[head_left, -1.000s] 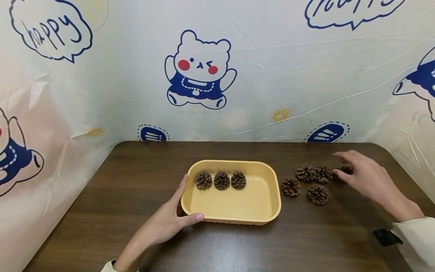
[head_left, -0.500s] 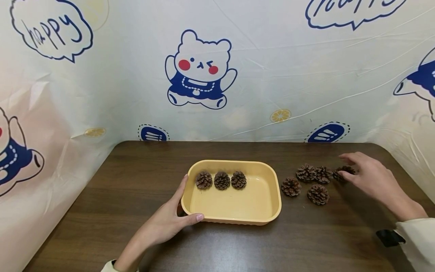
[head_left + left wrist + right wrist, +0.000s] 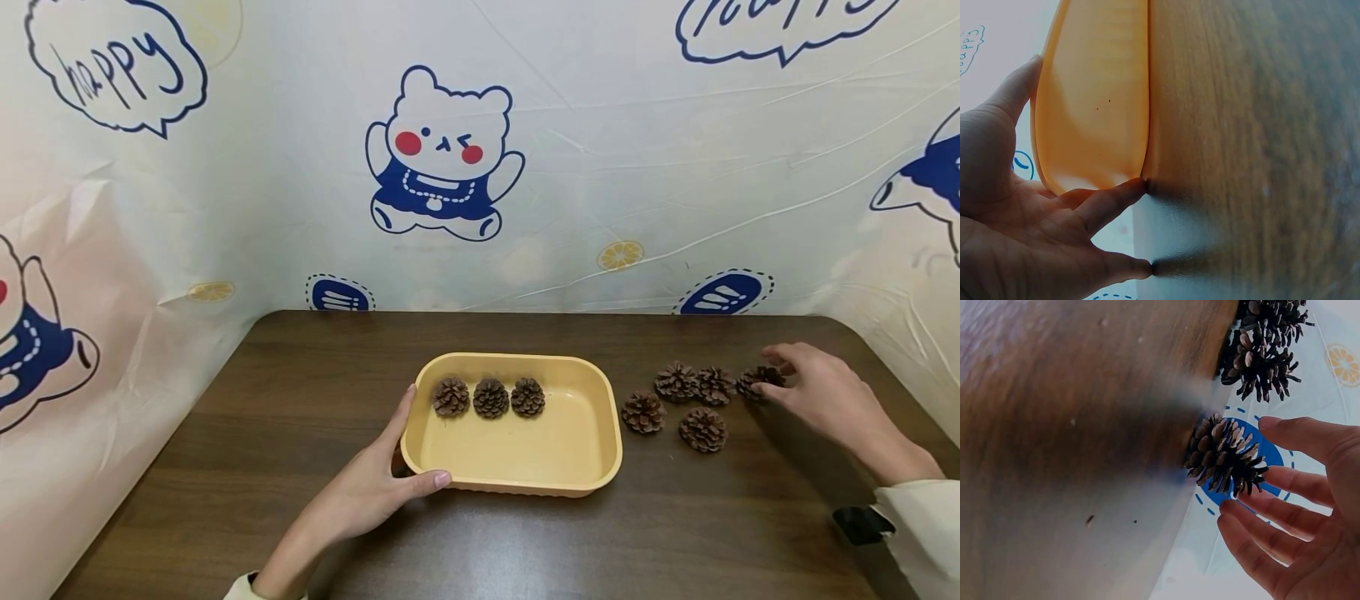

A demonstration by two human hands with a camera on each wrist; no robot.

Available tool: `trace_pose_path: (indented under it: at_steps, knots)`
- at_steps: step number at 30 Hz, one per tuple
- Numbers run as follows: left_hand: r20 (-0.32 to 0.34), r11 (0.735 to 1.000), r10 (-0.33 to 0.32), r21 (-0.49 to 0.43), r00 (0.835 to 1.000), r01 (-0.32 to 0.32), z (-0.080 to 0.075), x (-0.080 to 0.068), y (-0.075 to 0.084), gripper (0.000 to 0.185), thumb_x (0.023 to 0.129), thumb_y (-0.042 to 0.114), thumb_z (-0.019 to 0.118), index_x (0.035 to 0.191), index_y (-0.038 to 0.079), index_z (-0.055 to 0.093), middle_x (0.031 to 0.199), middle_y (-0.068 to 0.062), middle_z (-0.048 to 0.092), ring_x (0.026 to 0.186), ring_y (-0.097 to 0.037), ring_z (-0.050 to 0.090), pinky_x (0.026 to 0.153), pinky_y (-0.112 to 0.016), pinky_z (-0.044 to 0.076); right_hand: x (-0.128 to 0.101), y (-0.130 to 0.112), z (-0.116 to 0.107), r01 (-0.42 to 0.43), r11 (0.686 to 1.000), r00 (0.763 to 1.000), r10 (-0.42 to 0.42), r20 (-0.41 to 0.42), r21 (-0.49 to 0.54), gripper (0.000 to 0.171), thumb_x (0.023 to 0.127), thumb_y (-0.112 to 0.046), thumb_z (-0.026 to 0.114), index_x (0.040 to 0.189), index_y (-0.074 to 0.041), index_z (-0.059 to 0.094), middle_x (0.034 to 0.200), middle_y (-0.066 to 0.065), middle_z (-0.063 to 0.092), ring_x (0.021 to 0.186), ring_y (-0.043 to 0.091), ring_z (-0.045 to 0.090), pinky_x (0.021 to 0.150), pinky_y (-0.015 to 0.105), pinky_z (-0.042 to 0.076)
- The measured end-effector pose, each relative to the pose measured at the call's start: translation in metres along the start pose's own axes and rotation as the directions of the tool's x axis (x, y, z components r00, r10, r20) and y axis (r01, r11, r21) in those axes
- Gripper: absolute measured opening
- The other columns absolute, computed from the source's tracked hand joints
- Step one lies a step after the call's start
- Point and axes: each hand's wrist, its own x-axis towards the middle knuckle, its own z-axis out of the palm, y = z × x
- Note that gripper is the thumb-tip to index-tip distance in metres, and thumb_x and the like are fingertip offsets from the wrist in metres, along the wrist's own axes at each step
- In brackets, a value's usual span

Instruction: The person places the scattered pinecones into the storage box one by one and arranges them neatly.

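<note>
A shallow yellow tray (image 3: 517, 454) stands mid-table, with a row of three pinecones (image 3: 491, 398) along its far side. My left hand (image 3: 367, 487) grips the tray's left end, thumb at the near side and fingers along the end; the left wrist view shows the hand (image 3: 1041, 212) against the tray's wall (image 3: 1094, 94). On the right, my right hand (image 3: 828, 396) is beside the rightmost loose pinecone (image 3: 761, 382). In the right wrist view, the thumb and spread fingers (image 3: 1300, 506) surround that pinecone (image 3: 1222, 453) loosely, the thumb apart from it.
Between the tray and my right hand lie other loose pinecones, one near the tray (image 3: 642, 412), a touching pair (image 3: 693, 383) behind and another (image 3: 703, 429) nearer me. A printed cloth (image 3: 570, 167) hangs behind the brown table (image 3: 315, 400).
My right hand has shifted slightly right, so more of the rightmost pinecone shows. The left hand, tray and other pinecones have stayed in place.
</note>
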Motion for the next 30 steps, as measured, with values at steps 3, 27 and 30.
trace_pose_path:
  at_steps: [3,27,30]
  knots:
    - [0.000,1.000,-0.005,0.003,1.000,0.005,0.0003,0.0002,0.0000,0.117,0.087,0.060,0.079,0.168,0.041,-0.003,0.171,-0.016,0.030,0.147,-0.044,0.044,0.116,-0.067,0.037,0.0013,0.0019,0.0012,0.002,1.000,1.000,-0.002,0.002,0.008,0.048,0.090,-0.011,0.080,0.126,0.014,0.062,0.104,0.036,0.070,0.093,0.054,0.067,0.074,0.066,0.053]
    - [-0.001,1.000,-0.006,0.000,1.000,0.006,0.0001,-0.0003,0.0005,0.117,0.087,0.059,0.080,0.168,0.041,-0.003,0.171,-0.016,0.030,0.147,-0.043,0.045,0.116,-0.066,0.038,0.0027,0.0070,0.0086,-0.011,0.999,0.999,0.012,-0.032,0.044,0.031,0.091,-0.009,0.079,0.109,0.013,0.068,0.091,0.032,0.072,0.081,0.046,0.069,0.069,0.061,0.053]
    - [0.002,1.000,-0.010,0.000,1.000,0.010,-0.0001,-0.0005,0.0008,0.117,0.087,0.060,0.079,0.168,0.041,-0.004,0.171,-0.016,0.029,0.148,-0.044,0.044,0.116,-0.067,0.037,0.0026,0.0059,0.0081,-0.012,0.998,0.999,0.014,-0.031,0.054,0.029,0.092,-0.008,0.079,0.109,0.013,0.068,0.093,0.033,0.071,0.082,0.047,0.069,0.068,0.060,0.053]
